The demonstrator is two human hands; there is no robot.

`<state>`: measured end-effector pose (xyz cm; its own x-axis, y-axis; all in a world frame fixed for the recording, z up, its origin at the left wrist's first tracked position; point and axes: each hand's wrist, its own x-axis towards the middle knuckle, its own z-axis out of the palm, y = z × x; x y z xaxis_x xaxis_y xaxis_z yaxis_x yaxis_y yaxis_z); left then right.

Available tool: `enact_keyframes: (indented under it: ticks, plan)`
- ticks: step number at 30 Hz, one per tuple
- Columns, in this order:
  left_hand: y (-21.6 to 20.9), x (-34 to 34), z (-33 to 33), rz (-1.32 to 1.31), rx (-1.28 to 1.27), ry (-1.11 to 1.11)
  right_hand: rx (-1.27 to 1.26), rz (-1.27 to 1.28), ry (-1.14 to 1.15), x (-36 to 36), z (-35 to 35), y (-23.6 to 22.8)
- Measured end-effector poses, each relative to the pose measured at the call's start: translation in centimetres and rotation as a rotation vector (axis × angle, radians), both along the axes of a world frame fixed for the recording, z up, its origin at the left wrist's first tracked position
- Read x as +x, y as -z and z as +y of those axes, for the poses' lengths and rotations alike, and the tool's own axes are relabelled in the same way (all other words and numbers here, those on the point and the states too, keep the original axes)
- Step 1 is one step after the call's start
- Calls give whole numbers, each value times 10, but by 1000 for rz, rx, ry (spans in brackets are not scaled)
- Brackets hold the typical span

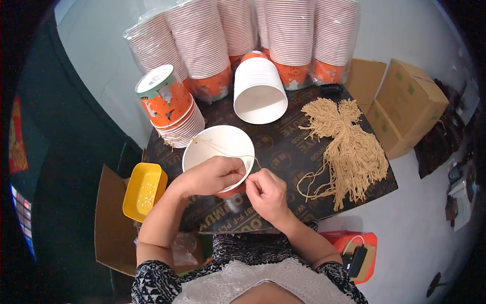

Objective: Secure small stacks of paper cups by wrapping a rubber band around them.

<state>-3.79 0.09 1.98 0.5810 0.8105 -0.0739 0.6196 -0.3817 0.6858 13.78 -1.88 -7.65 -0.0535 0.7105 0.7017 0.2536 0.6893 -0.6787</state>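
Observation:
A white-lined paper bucket with an orange outside stands with its mouth up near the table's front edge. A thin tan cord runs from its far left wall, across the mouth and over the right rim. My left hand reaches over the near rim, fingers closed inside the right wall; what they hold is hidden. Just outside that same wall, my right hand is closed in a pinch by the rim, where the cord comes down to it. The fingertips of both hands are mostly hidden.
A bundle of tan cords lies on the right of the dark table. Left stand nested orange buckets and a yellow tray with small white bits. Another white bucket lies sideways before tall wrapped stacks. Cardboard boxes stand right.

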Motion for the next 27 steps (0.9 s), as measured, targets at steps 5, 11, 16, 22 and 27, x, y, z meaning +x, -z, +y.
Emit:
enact_keyframes:
  ticks: [5, 11, 16, 22, 27]
  plan:
    - [-4, 6, -3, 14, 7, 5, 56, 25, -12, 5, -3, -4]
    - [-6, 9, -24, -11, 193, -240, -42, -67, -25, 24, -11, -8]
    - [-6, 19, -37, -391, -83, -385, -43, -107, -48, 27, -14, -9]
    - [5, 18, -33, -515, -182, -338, -71, -84, -105, 22, -12, -10]
    - [-3, 25, -37, -484, -271, -378, -105, 13, -112, 31, -13, -23]
